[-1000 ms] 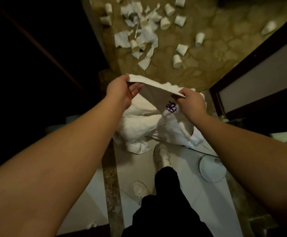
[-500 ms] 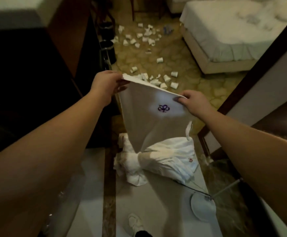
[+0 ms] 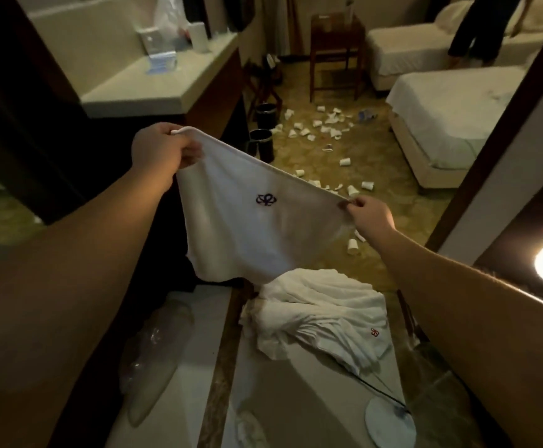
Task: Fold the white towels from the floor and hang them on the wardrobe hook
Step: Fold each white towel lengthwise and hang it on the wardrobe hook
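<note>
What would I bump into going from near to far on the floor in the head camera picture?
White plate → pile of white towels → held white towel → scattered paper cups → wooden chair.

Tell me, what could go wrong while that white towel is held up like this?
The right hand only pinches one corner of the towel, so that corner might slip free. The towel's lower edge hangs just above the pile of towels on the floor and could drag there while folding. Scattered paper cups lie on the carpet ahead, a possible trip hazard.
</note>
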A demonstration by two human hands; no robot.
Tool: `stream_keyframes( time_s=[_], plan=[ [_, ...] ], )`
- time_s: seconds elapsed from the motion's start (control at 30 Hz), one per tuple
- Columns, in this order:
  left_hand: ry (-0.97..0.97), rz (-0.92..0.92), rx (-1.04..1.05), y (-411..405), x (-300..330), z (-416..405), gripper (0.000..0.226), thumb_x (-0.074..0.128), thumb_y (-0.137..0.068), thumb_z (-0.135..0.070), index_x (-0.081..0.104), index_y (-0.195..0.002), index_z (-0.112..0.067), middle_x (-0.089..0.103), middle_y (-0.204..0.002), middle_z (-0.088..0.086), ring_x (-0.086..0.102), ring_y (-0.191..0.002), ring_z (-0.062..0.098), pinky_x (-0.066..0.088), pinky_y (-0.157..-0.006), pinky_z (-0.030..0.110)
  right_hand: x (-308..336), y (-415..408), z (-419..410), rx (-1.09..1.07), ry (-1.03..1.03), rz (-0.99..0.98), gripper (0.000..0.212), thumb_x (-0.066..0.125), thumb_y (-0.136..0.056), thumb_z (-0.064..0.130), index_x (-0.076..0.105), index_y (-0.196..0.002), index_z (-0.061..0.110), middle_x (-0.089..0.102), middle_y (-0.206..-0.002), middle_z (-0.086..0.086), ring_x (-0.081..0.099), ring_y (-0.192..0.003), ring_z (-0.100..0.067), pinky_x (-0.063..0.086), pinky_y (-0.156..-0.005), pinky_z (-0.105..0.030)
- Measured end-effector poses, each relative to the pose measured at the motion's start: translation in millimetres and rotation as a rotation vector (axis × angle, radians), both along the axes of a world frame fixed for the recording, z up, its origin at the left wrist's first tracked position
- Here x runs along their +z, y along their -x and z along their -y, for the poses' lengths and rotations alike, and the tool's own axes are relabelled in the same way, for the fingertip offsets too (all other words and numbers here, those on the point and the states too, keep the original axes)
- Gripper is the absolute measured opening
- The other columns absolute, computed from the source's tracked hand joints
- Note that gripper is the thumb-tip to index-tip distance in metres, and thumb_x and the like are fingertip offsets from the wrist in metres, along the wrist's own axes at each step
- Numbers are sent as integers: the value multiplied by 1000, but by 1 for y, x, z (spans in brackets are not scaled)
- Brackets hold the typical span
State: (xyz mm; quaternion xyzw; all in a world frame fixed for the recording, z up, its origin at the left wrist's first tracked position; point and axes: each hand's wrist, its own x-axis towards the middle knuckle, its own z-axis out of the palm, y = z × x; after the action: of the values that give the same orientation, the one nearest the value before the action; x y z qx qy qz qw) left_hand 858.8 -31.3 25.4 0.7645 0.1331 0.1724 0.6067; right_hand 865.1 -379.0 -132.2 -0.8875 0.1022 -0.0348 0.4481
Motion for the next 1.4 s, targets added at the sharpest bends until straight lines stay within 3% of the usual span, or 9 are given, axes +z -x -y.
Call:
stream_keyframes(
  time_s=[0.13,0.27,0.4,0.57,0.67,0.8,1.03,1.2,1.4],
  plan=[
    [-121,-14,166,56,22,-24,10,65,-96,-17,72,-101,-10,70,-68,4,67,-53,15,58,-53,26,21,22,-13,27,-150,30,21,66,-93,42,65,-78,27,63,-75,8,55,-67,-10,40,-55,-27],
    [-393,-63,293,114,30,-55,34,66,-94,-40,70,-123,-22,65,-97,-2,62,-82,16,49,-66,25,40,42,-30,59,-192,45,15,66,-93,41,74,-94,29,64,-74,6,57,-68,-14,38,-55,-26],
    [-441,-75,316,172,26,-78,38,67,-95,-41,70,-125,-18,64,-103,-1,63,-93,19,54,-86,34,58,66,-50,70,-189,77,21,64,-94,38,76,-102,24,65,-74,5,59,-68,-16,40,-56,-27],
    [-462,-76,320,248,18,-103,24,69,-94,-37,72,-105,-16,62,-82,-1,57,-70,9,48,-62,28,73,112,-72,89,-227,100,26,65,-90,42,76,-100,21,64,-75,4,57,-67,-14,38,-52,-24],
    [-305,-71,258,308,14,-116,18,68,-95,-27,60,-83,-15,56,-80,5,53,-76,18,39,-64,31,79,153,-84,140,-205,157,30,64,-93,41,73,-107,17,65,-83,-1,60,-78,-21,45,-64,-28],
    [81,3,90,409,12,-125,21,71,-93,-16,54,-83,-8,58,-82,10,58,-76,24,43,-70,40,90,222,-99,206,-190,181,31,62,-95,41,72,-114,19,68,-94,-5,63,-79,-22,49,-68,-31],
    [174,63,213,583,2,-126,8,74,-88,-19,66,-84,-18,74,-76,-3,71,-69,12,54,-57,27,92,351,-128,347,-108,173,24,62,-94,43,73,-108,27,67,-89,-1,60,-71,-13,46,-61,-26],
    [240,57,407,679,2,-129,6,72,-90,-19,68,-92,-16,75,-85,-2,71,-87,18,58,-76,35,103,429,-159,508,-97,157,33,61,-98,42,72,-116,16,71,-109,-8,66,-99,-29,55,-89,-45],
    [412,75,561,764,-1,-134,23,67,-93,-16,65,-116,-9,69,-121,14,65,-116,32,51,-103,50,116,508,-195,669,-247,68,10,66,-97,36,71,-91,31,70,-88,7,65,-75,-6,47,-52,-12]
  ],
)
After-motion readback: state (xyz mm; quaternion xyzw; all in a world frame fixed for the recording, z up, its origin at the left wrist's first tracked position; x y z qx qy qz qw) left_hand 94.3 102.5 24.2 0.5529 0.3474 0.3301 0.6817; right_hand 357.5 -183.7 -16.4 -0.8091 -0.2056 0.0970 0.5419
